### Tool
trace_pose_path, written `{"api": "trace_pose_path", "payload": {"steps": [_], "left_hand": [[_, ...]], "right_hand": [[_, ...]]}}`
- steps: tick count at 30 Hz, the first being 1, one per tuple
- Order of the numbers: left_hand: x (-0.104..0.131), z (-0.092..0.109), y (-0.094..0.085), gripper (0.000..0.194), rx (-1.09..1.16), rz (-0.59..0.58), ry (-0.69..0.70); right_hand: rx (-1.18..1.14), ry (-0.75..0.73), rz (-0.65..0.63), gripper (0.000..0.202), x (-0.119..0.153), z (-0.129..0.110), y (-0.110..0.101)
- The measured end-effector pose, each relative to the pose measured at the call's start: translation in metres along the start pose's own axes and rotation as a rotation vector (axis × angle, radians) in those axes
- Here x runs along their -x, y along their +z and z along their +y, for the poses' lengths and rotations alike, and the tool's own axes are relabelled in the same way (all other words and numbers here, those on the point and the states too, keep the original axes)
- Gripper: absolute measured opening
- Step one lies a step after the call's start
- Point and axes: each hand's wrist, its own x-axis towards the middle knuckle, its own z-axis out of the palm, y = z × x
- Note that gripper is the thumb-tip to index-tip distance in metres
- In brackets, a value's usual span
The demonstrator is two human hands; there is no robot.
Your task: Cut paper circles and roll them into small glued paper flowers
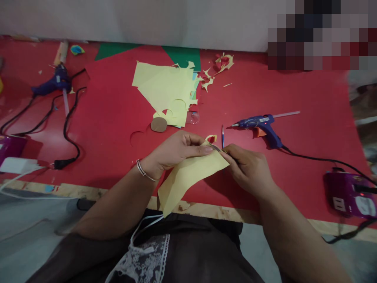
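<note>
My left hand [179, 150] pinches the yellow paper [188, 177], which hangs over the worktop's near edge. My right hand [250, 167] curls around what look like scissors [215, 147]. I should keep the paper tight and snip slowly. Beyond, the red worktop [112, 118] holds a pen [223, 135], a glue gun [262, 122] and scraps [207, 80]; then a pale wall [176, 23].
</note>
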Motion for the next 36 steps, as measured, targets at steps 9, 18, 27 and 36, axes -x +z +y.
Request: {"api": "trace_pose_path", "payload": {"steps": [9,18,27,36], "left_hand": [[-0.0003,-0.0007,0.0016,0.029,-0.019,0.011,-0.006],[-0.0004,-0.0013,0.0013,0.031,-0.03,0.001,-0.014],[-0.0016,-0.003,0.0001,0.029,-0.029,-0.013,-0.013],[-0.0002,-0.0011,-0.0007,0.024,-0.037,-0.029,-0.017]], "right_hand": [[-0.01,0.007,0.001,0.052,0.0003,0.0005,0.0008],[0.036,-0.028,0.017,0.05,0.0016,0.0031,0.0019],[0.043,-0.055,0.012,0.049,0.0015,0.003,0.0022],[0.06,-0.049,-0.007,0.05,0.0022,0.0028,0.002]]}}
